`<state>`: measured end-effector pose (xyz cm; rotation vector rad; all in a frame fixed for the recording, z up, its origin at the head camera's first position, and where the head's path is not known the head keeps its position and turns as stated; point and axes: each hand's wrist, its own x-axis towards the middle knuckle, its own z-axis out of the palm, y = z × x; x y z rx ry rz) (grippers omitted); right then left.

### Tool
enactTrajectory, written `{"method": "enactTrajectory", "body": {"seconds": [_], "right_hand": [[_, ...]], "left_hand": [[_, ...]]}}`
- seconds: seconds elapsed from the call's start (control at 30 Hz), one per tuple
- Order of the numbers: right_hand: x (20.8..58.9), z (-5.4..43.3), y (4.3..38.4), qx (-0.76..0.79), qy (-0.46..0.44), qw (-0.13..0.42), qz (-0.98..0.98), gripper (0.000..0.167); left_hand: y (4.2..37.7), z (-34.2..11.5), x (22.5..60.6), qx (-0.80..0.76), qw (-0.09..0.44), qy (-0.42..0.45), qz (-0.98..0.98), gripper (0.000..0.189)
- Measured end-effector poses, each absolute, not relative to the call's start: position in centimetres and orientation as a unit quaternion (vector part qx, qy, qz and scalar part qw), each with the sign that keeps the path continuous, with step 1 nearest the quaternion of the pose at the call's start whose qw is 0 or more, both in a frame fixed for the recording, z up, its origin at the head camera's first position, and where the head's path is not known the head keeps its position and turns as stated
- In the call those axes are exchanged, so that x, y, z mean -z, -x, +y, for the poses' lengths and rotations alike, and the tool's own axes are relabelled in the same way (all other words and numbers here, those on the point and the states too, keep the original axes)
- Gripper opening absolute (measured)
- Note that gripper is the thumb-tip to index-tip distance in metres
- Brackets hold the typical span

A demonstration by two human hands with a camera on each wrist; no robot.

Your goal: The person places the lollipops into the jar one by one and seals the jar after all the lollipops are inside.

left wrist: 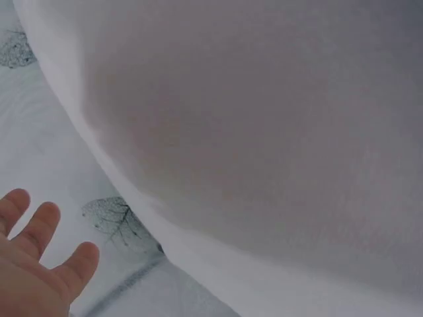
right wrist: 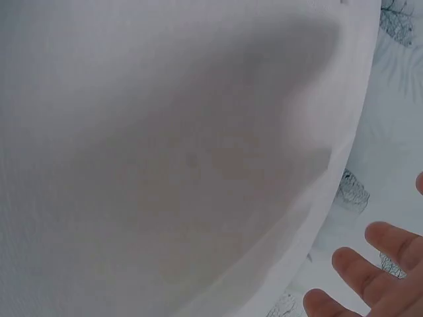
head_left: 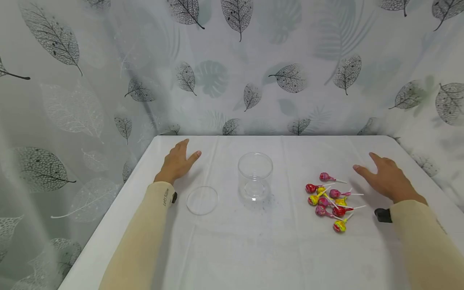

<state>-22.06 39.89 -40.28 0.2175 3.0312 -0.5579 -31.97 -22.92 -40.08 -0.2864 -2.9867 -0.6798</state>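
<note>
My left hand (head_left: pixel 177 162) hovers over the left part of the table with its fingers extended and thumb spread, holding nothing. A round clear lid or disc (head_left: pixel 202 200) lies flat just in front of it. Between the hands stands a clear cylindrical jar (head_left: pixel 255 177), upright, with its top uncovered. On the right, my right hand (head_left: pixel 389 178) is held spread above the table, also holding nothing. Nearest to it is a loose pile of several wrapped lollipops (head_left: pixel 339 211), red, pink and yellow, with white sticks. Both wrist views show only spread fingers (left wrist: pixel 82 264) (right wrist: pixel 360 271) and white cloth.
A white cloth covers the table (head_left: pixel 246 253). Behind and beside it hangs a leaf-patterned curtain (head_left: pixel 232 72). The table's left edge runs close by the left forearm (head_left: pixel 141 237), and the right forearm (head_left: pixel 424 241) reaches in from the right.
</note>
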Motion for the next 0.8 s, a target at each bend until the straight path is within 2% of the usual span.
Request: {"method": "enactTrajectory", "body": {"seconds": [0.37,0.8], "right_hand": [[39.5,37.4,22.1,0.183,-0.025,0.026,0.982,0.083],[38.1,34.6,22.0,0.231,0.02,0.062,0.971,0.059]], "left_hand": [[31.8,-20.7,39.8,0.285,0.006,0.127,-0.95,0.096],[30.4,-16.8,38.4,0.376,-0.009,0.184,-0.908,0.099]]}}
